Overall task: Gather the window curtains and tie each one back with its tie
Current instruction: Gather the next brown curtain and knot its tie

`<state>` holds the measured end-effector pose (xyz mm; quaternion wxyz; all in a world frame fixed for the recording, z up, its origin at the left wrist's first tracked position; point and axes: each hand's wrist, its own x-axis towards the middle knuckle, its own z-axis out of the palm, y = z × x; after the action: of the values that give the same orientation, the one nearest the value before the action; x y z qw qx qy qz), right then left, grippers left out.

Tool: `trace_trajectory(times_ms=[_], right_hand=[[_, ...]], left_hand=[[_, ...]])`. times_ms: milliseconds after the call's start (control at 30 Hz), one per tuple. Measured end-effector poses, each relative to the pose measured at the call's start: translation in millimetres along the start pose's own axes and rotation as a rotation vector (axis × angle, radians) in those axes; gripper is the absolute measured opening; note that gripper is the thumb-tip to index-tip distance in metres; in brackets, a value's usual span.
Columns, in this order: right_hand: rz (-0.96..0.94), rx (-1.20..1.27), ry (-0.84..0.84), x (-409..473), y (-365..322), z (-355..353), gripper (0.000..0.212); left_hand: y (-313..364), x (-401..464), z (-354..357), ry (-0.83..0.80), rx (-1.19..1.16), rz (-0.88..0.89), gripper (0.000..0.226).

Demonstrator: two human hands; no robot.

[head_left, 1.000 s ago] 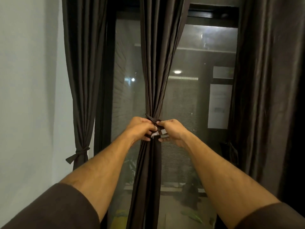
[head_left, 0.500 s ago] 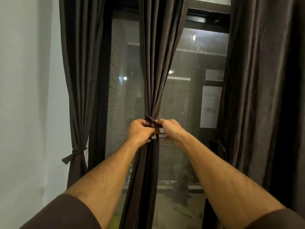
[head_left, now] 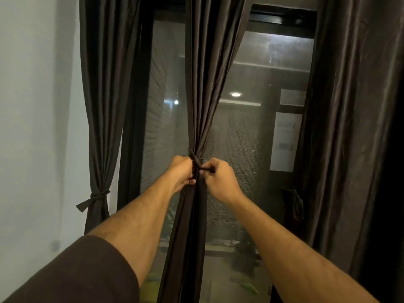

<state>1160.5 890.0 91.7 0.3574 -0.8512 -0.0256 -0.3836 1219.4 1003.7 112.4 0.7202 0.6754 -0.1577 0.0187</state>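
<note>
A dark brown middle curtain (head_left: 207,84) hangs in front of the window, gathered into a narrow waist at hand height. A matching tie (head_left: 196,159) wraps that waist. My left hand (head_left: 181,172) grips the tie and the bunched cloth from the left. My right hand (head_left: 218,180) pinches a dark end of the tie (head_left: 207,169) and holds it out to the right. The left curtain (head_left: 102,95) hangs gathered, with its own tie (head_left: 96,197) knotted around it low down. The right curtain (head_left: 349,127) hangs loose and wide.
A white wall (head_left: 32,127) fills the left side. Behind the curtains is a dark-framed window (head_left: 133,127) with a mesh screen, lights and plants showing outside. Something dark hangs by the right curtain's inner edge (head_left: 293,204).
Both hands stayed at the middle curtain's waist. My right hand has drawn a tie end out to the right, and the pale scrap seen between the hands earlier is hidden.
</note>
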Motion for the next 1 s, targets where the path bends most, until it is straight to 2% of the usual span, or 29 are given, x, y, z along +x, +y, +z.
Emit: trace_trajectory(times_ms=[133,200,267,367,433,500,567,733,800,867,1000], right_hand=[[0.060,0.170,-0.078,2.2,0.3,-2.6,0.011],[0.097,0.235,-0.096,4.2,-0.4,-4.0,0.012],[0.151,0.244,-0.089,10.3,-0.6,-5.4,0.012],[0.272,0.308,-0.039,20.0,-1.7,-6.9,0.008],[0.336,0.381,-0.001,22.2,-4.9,-6.6,0.002],[0.415,0.500,-0.001,22.9,-8.1,-5.8,0.017],[0.504,0.652,-0.040,23.4,-12.7,-6.3,0.021],[0.662,0.910,-0.032,29.4,-23.8,-7.1,0.004],[0.684,0.916,-0.001,30.0,-28.0,-3.2,0.010],[0.697,0.934,0.057,29.1,-31.9,1.1,0.013],[0.708,1.095,0.117,23.8,-31.6,8.7,0.016]], left_hand=[[6.5,-3.4,7.7,0.006,-0.195,-0.056,0.020],[6.0,-3.0,11.4,-0.011,-0.147,-0.019,0.017],[3.5,-1.3,14.4,0.039,-0.097,0.030,0.012],[4.3,-0.5,15.7,0.100,-0.112,0.070,0.017],[6.9,-0.6,14.5,0.070,-0.109,0.068,0.018],[8.9,-1.9,12.3,0.013,-0.072,0.060,0.015],[9.0,-3.7,9.3,-0.020,-0.059,0.061,0.013],[7.3,-6.9,2.5,-0.037,-0.072,0.084,0.007],[8.0,-9.6,1.1,-0.020,-0.065,0.092,0.010],[6.5,-14.8,-0.2,0.019,-0.123,0.091,0.011],[-2.4,-21.4,-4.4,0.115,-0.386,0.058,0.011]])
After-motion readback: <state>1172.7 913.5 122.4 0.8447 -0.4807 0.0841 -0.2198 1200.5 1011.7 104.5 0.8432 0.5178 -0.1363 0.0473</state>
